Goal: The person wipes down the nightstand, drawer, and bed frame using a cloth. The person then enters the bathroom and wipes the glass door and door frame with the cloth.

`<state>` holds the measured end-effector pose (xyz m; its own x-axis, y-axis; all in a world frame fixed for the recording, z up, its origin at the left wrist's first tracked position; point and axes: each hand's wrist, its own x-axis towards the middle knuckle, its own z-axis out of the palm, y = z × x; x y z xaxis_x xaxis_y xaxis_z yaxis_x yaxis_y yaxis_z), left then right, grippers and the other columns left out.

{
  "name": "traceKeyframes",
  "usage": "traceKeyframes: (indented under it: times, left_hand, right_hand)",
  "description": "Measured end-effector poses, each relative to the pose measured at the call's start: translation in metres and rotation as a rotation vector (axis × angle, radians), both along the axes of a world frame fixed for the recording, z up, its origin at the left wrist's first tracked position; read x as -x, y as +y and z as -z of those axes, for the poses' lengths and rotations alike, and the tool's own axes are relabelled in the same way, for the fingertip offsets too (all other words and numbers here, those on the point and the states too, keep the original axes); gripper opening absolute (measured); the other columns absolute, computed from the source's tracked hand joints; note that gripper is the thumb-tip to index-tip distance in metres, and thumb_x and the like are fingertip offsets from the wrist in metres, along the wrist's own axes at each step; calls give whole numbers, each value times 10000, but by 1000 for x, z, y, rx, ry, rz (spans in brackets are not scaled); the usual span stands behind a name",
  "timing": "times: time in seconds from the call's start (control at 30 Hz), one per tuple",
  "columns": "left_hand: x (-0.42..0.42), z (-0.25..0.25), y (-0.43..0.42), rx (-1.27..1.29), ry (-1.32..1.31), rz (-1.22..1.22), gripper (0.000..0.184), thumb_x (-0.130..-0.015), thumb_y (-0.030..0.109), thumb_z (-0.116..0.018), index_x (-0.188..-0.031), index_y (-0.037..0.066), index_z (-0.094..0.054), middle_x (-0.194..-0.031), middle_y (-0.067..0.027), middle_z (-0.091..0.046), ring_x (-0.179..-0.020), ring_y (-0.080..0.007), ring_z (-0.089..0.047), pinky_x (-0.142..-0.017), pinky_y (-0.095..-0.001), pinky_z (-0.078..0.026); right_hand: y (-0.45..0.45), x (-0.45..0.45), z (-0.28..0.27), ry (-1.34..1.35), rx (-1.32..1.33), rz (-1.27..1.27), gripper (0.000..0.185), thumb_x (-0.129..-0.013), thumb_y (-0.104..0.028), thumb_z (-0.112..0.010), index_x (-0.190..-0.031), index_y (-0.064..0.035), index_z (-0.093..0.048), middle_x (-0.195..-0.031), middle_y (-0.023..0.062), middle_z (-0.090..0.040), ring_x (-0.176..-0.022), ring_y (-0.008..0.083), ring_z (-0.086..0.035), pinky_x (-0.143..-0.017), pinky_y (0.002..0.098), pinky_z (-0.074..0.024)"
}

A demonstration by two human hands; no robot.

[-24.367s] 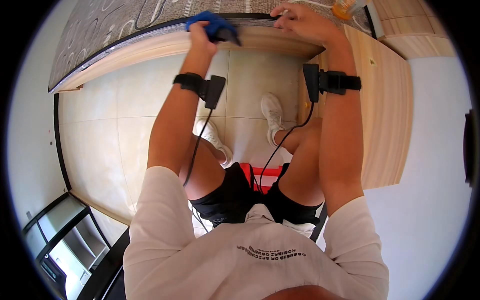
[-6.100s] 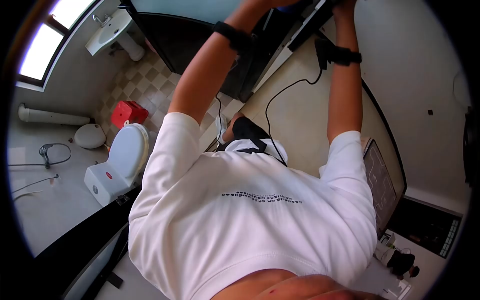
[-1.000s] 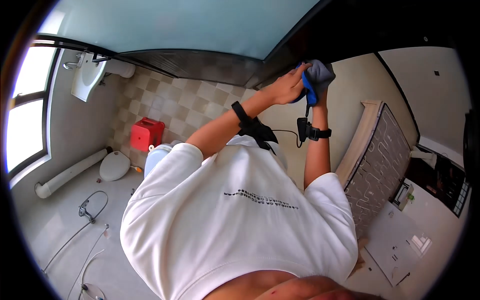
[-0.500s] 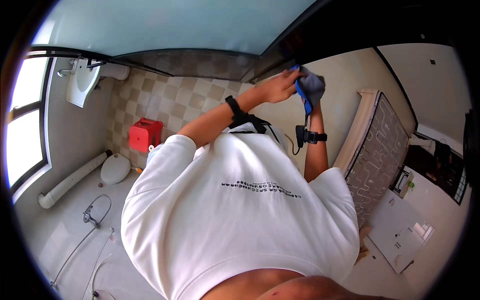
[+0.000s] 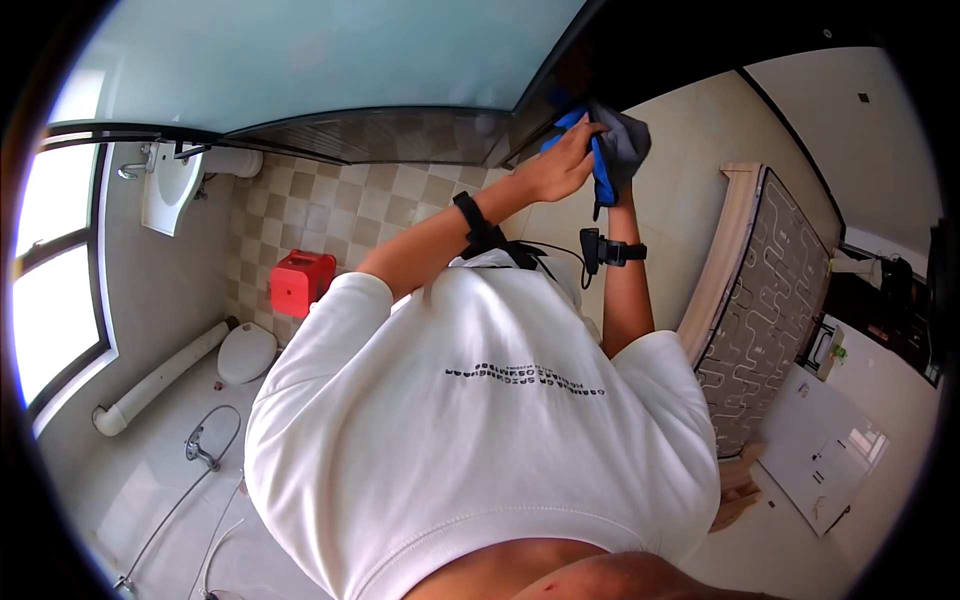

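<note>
A blue and grey cloth [image 5: 625, 140] is bunched up at the top centre, beside a dark door frame. My left hand [image 5: 565, 168] has its fingers bent over the blue side of it, gripping the fabric. From below, my right hand [image 5: 624, 190] reaches up under the grey side. The cloth covers its fingers, so only a strip near the wrist shows. A black strap [image 5: 472, 215] circles my left wrist, and a strap with a small black device [image 5: 612, 250] is on my right.
A frosted glass panel [image 5: 330, 60] with a dark frame spans the upper left. On the left are a red stool [image 5: 302, 283], a washbasin [image 5: 172, 190], a white pipe [image 5: 165, 375] and a shower hose [image 5: 155, 540]. A patterned mattress [image 5: 760, 310] on a wooden bed frame stands right.
The cloth has spread wider, with more blue showing to the left above my left hand. My left fingers have shifted slightly upward over it. The room has tilted slightly in view.
</note>
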<state>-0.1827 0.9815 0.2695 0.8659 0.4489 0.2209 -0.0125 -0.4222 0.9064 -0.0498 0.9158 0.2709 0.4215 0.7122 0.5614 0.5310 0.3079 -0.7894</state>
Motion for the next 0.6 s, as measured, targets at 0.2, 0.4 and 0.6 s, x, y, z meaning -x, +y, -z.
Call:
traceKeyframes:
  times: [0.2,0.4,0.6]
  left_hand:
    - [39,47,27,-353,175,24,318,-994,222,-376,-1160,-31,-473,-1060,-260,-616,-874,-410,-637,-787,-430,-507]
    - [118,5,41,143,356,-101,217,-915,226,-549,-961,14,-553,-734,-188,-583,-685,-377,-583,-643,-430,-468]
    - [143,10,56,-196,115,-522,193,-787,76,-649,-920,19,-521,-859,-198,-547,-820,-438,-548,-683,-464,-442]
  right_hand:
    - [-26,12,39,-122,272,-287,418,-816,-265,-687,-1135,-11,-594,-964,154,-618,-925,306,-610,-848,372,-467]
    - [-18,62,60,-284,725,-292,420,-872,-171,-605,-1282,-106,-539,-1276,173,-562,-1177,332,-549,-979,379,-440]
    - [20,90,61,-345,726,-207,334,-844,-249,-639,-1160,-141,-619,-1023,177,-671,-923,381,-643,-771,451,-530]
